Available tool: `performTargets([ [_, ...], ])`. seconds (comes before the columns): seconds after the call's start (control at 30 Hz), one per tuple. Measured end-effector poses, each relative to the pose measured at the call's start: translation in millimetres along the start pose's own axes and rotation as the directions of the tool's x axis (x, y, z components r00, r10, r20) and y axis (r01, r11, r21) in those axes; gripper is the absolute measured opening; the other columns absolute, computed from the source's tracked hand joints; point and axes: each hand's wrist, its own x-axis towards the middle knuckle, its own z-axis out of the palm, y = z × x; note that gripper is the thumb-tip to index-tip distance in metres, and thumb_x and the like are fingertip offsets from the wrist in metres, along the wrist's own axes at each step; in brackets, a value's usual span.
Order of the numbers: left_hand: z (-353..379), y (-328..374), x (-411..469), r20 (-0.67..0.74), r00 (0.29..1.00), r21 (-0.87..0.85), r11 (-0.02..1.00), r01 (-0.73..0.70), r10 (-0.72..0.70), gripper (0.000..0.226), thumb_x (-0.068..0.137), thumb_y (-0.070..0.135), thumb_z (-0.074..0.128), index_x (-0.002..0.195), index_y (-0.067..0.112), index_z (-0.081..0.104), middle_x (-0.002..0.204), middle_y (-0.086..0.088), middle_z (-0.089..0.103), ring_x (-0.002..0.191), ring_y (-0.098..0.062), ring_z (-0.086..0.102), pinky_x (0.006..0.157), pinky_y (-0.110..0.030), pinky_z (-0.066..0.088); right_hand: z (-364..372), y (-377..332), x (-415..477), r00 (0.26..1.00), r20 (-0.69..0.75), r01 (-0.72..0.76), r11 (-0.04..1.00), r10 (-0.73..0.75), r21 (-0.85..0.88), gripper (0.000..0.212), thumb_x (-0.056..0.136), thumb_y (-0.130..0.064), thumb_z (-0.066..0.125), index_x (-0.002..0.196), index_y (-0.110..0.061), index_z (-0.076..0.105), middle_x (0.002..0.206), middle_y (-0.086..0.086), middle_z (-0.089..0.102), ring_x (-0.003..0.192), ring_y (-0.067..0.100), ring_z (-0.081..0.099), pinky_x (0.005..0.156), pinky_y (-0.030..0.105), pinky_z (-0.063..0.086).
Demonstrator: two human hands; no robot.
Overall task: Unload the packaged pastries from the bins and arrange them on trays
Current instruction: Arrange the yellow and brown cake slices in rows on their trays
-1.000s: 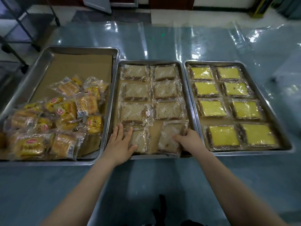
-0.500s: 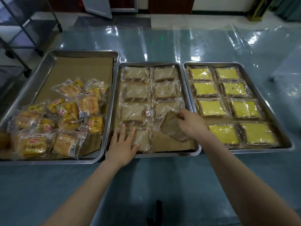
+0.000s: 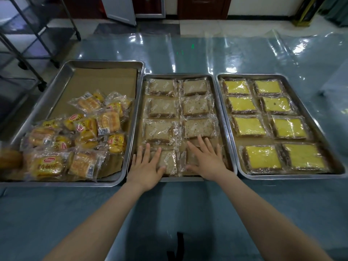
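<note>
Here, flat hands [image 3: 146, 167] [image 3: 207, 161] at tray [image 3: 180, 178] rim

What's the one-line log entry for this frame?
phase: arranging clear-wrapped brown cake slices | place: middle steel tray | left hand: flat on near-left slice | right hand: flat on near-right slice | gripped: nothing

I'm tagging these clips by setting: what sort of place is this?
Probably a bakery or food-packing workroom: steel trays filled with wrapped pastries sit on a plastic-covered table, and a wheeled metal rack stands beside it.

L tray [image 3: 105, 63]: loose buns [image 3: 84, 136] | mid tray [image 3: 178, 74], R tray [image 3: 252, 74]: packs in rows
</note>
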Motion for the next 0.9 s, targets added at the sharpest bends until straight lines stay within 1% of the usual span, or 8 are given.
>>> performTargets([
  [0.1, 0.7, -1.0, -1.0, -0.011, 1.0, 0.0, 1.0, -0.008, 0.008, 0.067, 0.091, 0.063, 0.017, 0.143, 0.04, -0.019, 0.15, -0.005, -0.03, 0.13, -0.022, -0.037, 0.109, -0.04, -0.013, -11.4, 14.3, 5.7, 0.998, 0.05, 0.033, 0.999, -0.031, -0.02, 0.095, 0.078, -0.068, 0.058, 0.149, -0.043, -0.001, 0.155, -0.002, -0.026, 0.144, 0.021, -0.018, 0.111, 0.051, -0.014],
  [0.27, -0.9, -2.1, -0.1, 0.05, 0.998, -0.073, 0.997, -0.02, 0.024, 0.07, 0.091, 0.063, 0.024, 0.143, 0.042, -0.018, 0.148, 0.0, -0.034, 0.13, -0.02, -0.038, 0.113, -0.044, -0.005, -11.7, 16.3, -0.3, 0.997, -0.003, 0.076, 0.991, -0.077, -0.112, 0.091, 0.08, -0.062, 0.06, 0.15, -0.039, 0.007, 0.159, -0.004, -0.016, 0.145, 0.022, -0.015, 0.109, 0.053, -0.016],
  [0.37, -7.8, -7.0, 1.2, 0.108, 0.991, -0.242, 0.969, -0.051, 0.079, 0.078, 0.089, 0.058, 0.042, 0.144, 0.043, -0.012, 0.148, 0.004, -0.034, 0.132, -0.016, -0.037, 0.113, -0.046, 0.0, -8.8, -7.5, -2.7, 0.986, -0.152, 0.08, 0.995, -0.071, 0.052, 0.076, 0.083, -0.048, 0.064, 0.147, -0.036, 0.026, 0.158, -0.007, 0.011, 0.146, 0.02, 0.001, 0.113, 0.055, -0.005],
  [0.47, -10.2, -9.5, -1.2, 0.035, 0.995, -0.381, 0.921, -0.077, 0.097, 0.084, 0.089, 0.052, 0.05, 0.145, 0.042, -0.011, 0.148, 0.007, -0.034, 0.133, -0.011, -0.035, 0.112, -0.043, -0.002, -1.9, -35.9, -3.1, 0.96, -0.248, 0.167, 0.976, -0.129, 0.139, 0.059, 0.085, -0.038, 0.064, 0.139, -0.034, 0.042, 0.148, -0.005, 0.036, 0.139, 0.02, 0.024, 0.113, 0.049, 0.01],
  [0.53, -7.7, -7.4, -1.5, 0.007, 0.997, -0.35, 0.934, -0.071, 0.078, 0.085, 0.09, 0.051, 0.049, 0.145, 0.039, -0.014, 0.147, 0.007, -0.034, 0.133, -0.011, -0.033, 0.113, -0.042, -0.003, 7.9, -48.5, -1.6, 0.967, -0.176, 0.207, 0.97, -0.183, 0.129, 0.061, 0.086, -0.036, 0.063, 0.142, -0.034, 0.038, 0.153, -0.006, 0.029, 0.142, 0.017, 0.02, 0.114, 0.046, 0.004],
  [0.6, -5.0, -5.2, 0.0, 0.027, 0.997, -0.292, 0.955, -0.06, 0.071, 0.082, 0.091, 0.051, 0.046, 0.145, 0.038, -0.014, 0.146, 0.007, -0.033, 0.133, -0.012, -0.033, 0.114, -0.042, -0.002, 13.3, -50.4, 0.9, 0.979, -0.137, 0.175, 0.965, -0.149, 0.197, 0.066, 0.085, -0.033, 0.066, 0.143, -0.036, 0.036, 0.155, -0.008, 0.025, 0.143, 0.012, 0.017, 0.115, 0.043, 0.0],
  [0.77, -8.1, -9.4, 5.2, 0.122, 0.988, -0.356, 0.933, -0.048, 0.097, 0.067, 0.093, 0.051, 0.043, 0.144, 0.047, -0.002, 0.147, 0.011, -0.027, 0.131, -0.015, -0.034, 0.113, -0.046, -0.005, 13.6, -39.5, 3.0, 0.985, -0.145, 0.138, 0.943, -0.098, 0.303, 0.066, 0.083, -0.037, 0.068, 0.142, -0.036, 0.038, 0.153, -0.011, 0.028, 0.14, 0.007, 0.023, 0.115, 0.037, -0.001],
  [0.9, -8.9, -7.0, 3.4, 0.126, 0.989, -0.27, 0.962, -0.037, 0.074, 0.067, 0.094, 0.049, 0.042, 0.144, 0.048, -0.003, 0.149, 0.01, -0.025, 0.134, -0.024, -0.032, 0.113, -0.046, -0.006, 6.0, -37.7, -4.5, 0.968, -0.221, 0.203, 0.888, -0.119, 0.413, 0.054, 0.085, -0.029, 0.066, 0.136, -0.033, 0.049, 0.149, -0.008, 0.036, 0.139, 0.013, 0.028, 0.116, 0.037, 0.008],
])
